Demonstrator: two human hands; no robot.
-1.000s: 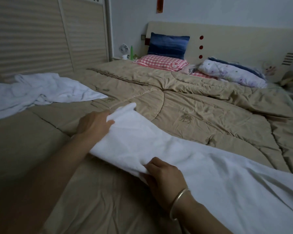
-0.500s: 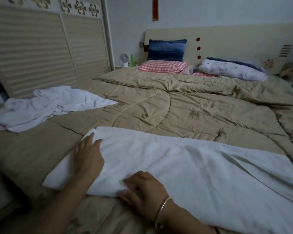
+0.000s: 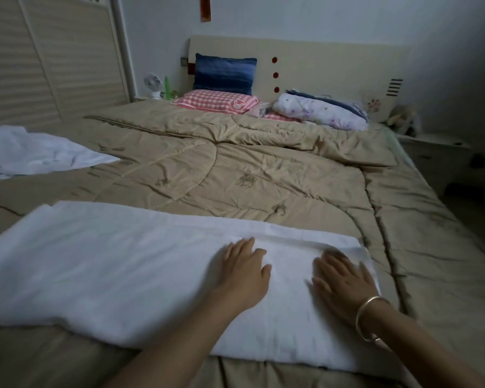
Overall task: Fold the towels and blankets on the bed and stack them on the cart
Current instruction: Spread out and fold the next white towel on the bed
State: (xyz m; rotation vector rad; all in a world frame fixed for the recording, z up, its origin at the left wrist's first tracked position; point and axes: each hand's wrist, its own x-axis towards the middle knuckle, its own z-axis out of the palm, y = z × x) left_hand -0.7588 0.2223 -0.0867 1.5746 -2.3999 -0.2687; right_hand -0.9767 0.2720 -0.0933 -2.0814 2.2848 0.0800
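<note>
Two bare hands rest palm-down on a long white terry towel (image 3: 118, 275) that fills the lower half of the frame. The towel's long axis runs crosswise, from the left edge of the frame toward the lower right. Its squared right end lies just past the hands and its left end points toward the middle left. It lies flat on a tan quilted comforter (image 3: 263, 175). The cloth looks doubled lengthwise: a layered ridge shows along the far edge at the right, and the surface is smooth with only faint creases.

The left hand (image 3: 244, 273) lies near the centre with its fingers straight and close together, grasping nothing. The right hand (image 3: 342, 284) lies just beside it toward the towel's right end, fingers spread and slightly blurred, also flat and holding nothing. A thin gold bangle (image 3: 367, 317) circles the right wrist.

A second white towel (image 3: 31, 155), crumpled and unfolded, lies at the middle left — well apart from the first.

At the upper centre a dark blue pillow (image 3: 224, 72) leans against a cream headboard (image 3: 319, 63), above a red-and-white checked pillow (image 3: 216, 100). A roll of floral-print bedding (image 3: 319, 112) lies to their right.
</note>
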